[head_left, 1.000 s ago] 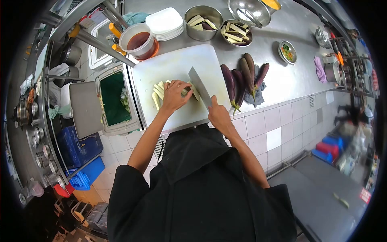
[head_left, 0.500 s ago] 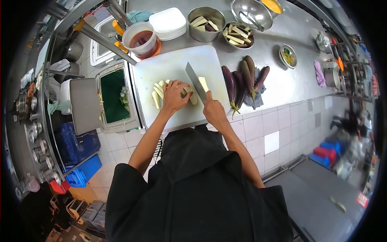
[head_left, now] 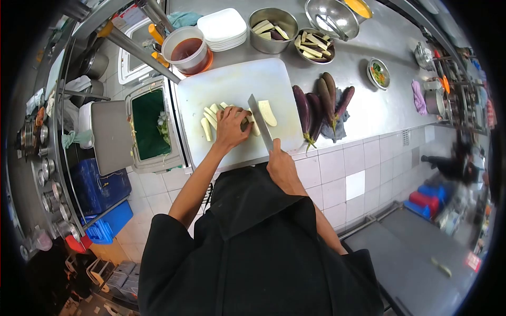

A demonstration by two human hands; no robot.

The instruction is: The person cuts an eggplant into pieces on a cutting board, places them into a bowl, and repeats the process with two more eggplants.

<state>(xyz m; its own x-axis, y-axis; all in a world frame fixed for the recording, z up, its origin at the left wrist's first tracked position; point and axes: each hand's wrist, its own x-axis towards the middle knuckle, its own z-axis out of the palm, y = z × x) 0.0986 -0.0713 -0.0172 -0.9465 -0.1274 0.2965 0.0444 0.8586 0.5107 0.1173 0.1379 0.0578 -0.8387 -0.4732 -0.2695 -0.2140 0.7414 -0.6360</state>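
On the white cutting board [head_left: 232, 79], my left hand [head_left: 232, 127] presses with curled fingers on a piece of eggplant. Pale cut eggplant strips [head_left: 206, 129] lie just left of it. My right hand [head_left: 282, 166] is wrapped round the handle of a cleaver [head_left: 261, 122], whose blade stands close to the right of my left fingers. A wide pale eggplant slice [head_left: 268, 113] rests right of the blade. Several whole purple eggplants [head_left: 315, 108] lie on the steel counter beside the board, some over a grey cloth [head_left: 334, 129].
Behind the board stand a tub of reddish liquid [head_left: 185, 51], stacked white trays [head_left: 222, 27], a pot [head_left: 273, 31] and a bowl [head_left: 314, 46] with eggplant pieces. A small bowl [head_left: 378, 73] sits farther right. An open green-lined bin [head_left: 150, 126] is at the left.
My right hand and the cleaver have moved slightly right and toward my body. The slice right of the blade now shows wider. My left hand has shifted slightly right.
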